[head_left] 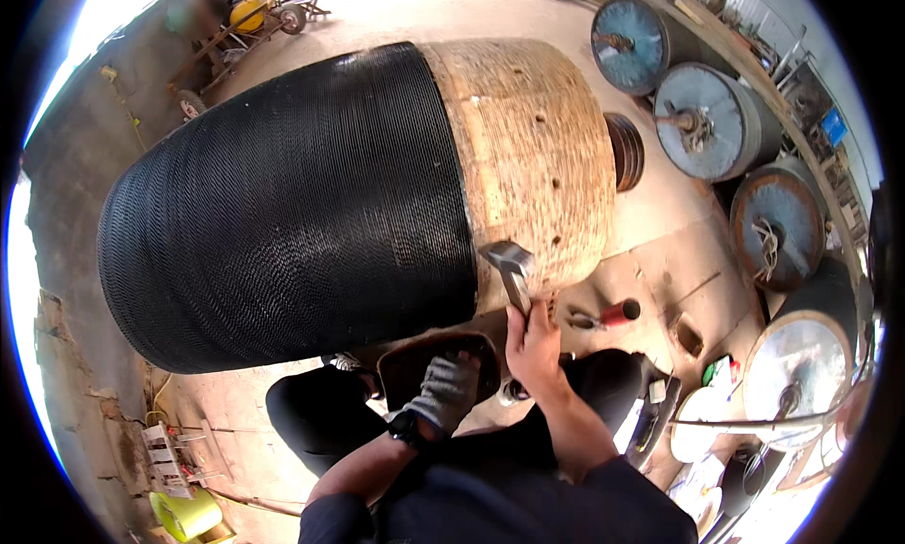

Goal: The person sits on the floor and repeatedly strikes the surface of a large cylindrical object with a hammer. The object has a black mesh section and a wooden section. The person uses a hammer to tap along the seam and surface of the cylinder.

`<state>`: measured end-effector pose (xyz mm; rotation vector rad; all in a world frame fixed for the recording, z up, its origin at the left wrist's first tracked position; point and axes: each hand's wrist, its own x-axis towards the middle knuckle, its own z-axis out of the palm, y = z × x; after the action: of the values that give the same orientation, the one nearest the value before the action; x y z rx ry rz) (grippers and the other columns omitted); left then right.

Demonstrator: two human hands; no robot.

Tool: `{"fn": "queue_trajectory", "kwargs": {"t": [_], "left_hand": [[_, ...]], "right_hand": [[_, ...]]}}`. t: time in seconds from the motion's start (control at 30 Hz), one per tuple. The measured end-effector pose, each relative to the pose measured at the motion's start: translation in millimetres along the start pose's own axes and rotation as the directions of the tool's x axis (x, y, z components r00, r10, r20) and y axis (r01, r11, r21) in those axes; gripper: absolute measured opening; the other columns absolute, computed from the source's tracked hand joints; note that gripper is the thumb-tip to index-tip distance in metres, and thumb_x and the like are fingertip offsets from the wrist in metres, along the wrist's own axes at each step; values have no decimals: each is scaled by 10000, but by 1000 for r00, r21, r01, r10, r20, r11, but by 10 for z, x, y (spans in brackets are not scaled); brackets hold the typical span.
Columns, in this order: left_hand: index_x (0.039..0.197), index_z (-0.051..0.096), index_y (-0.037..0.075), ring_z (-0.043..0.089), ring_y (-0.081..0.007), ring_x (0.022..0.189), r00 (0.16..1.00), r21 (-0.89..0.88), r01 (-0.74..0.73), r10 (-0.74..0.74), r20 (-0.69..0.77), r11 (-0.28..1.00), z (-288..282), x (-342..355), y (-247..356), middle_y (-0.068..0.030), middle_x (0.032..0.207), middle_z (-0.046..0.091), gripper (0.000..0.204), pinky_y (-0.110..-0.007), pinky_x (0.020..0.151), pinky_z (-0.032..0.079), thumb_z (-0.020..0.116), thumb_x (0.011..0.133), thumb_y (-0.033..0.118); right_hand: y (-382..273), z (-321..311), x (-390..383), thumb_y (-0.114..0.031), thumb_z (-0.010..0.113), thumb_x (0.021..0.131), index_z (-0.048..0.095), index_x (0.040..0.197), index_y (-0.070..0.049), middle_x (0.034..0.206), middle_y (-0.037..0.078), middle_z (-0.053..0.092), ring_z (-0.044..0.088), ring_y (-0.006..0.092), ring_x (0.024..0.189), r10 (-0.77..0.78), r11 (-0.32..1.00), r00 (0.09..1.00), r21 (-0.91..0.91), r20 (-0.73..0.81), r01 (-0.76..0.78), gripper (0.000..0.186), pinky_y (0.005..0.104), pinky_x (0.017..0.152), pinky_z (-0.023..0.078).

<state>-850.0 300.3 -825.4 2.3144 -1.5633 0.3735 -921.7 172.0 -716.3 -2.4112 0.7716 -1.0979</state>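
Note:
A large drum [283, 205] lies on its side in front of me, most of it covered in ribbed black material. Its right part is a bare, rough tan surface [533, 139] with a few dark holes. My right hand [535, 348], bare, is closed round the handle of a hammer [509, 261]. The hammer's head is close to the edge of the black covering; whether it touches the drum I cannot tell. My left hand [447, 391], in a grey glove, reaches into a dark tray [396, 374] between my knees. Its fingers look drawn together, and what they hold is hidden.
A metal shaft end [625, 152] sticks out at the drum's right. Pliers [583, 320] and a red cylinder [620, 312] lie on the floor. Several rollers [702, 120] line the right side. A yellow-green roll [185, 514] stands low at the left, near a wall [75, 252].

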Motion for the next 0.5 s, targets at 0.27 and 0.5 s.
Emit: {"fn": "queue_trajectory", "kwargs": {"t": [0.27, 0.5], "left_hand": [[958, 601, 47, 612, -343, 756, 982, -164, 153, -132, 134, 975, -370, 136, 49, -146, 886, 619, 149, -483, 639, 487, 526, 931, 174], [1051, 579, 56, 604, -331, 870, 859, -259, -188, 31, -511, 948, -1372, 922, -622, -126, 964, 589, 364, -460, 731, 482, 667, 713, -47]], "right_hand": [[15, 77, 109, -153, 598, 959, 552, 1074, 64, 862, 245, 642, 611, 461, 635, -110, 981, 993, -167, -31, 103, 250, 463, 551, 514], [18, -178, -93, -126, 551, 972, 541, 1095, 80, 824, 242, 646, 670, 370, 748, -195, 966, 969, 139, -153, 217, 241, 442, 538, 489]]}}
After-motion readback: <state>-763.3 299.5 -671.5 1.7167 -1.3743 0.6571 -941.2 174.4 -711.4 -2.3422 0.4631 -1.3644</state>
